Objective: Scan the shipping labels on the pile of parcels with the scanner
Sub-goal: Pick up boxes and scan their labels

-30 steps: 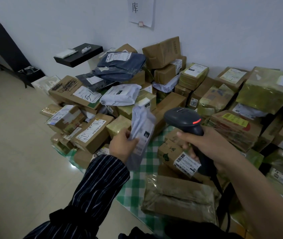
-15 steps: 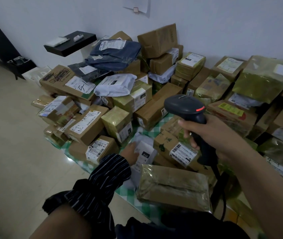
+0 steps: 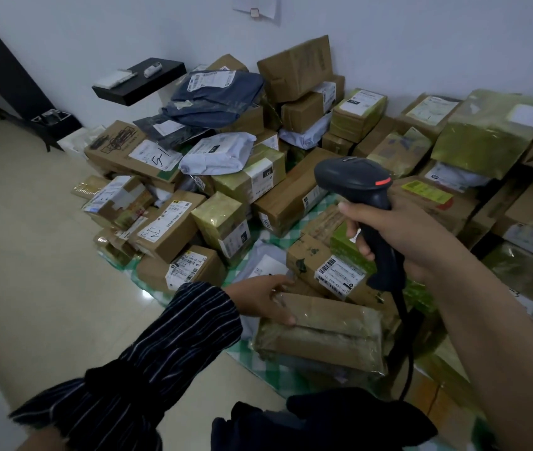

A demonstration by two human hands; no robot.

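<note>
Head-worn camera looks down and forward, apparently near, over the parcel pile.

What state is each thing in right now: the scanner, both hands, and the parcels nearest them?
scanner, held upright, head pointing left
right hand, gripping the scanner's handle
left hand, gripping the wrapped parcel's left end
wrapped parcel, lying flat on the checked cloth, no label showing
labelled box, barcode label facing up
white bag, lying flat between boxes
</note>
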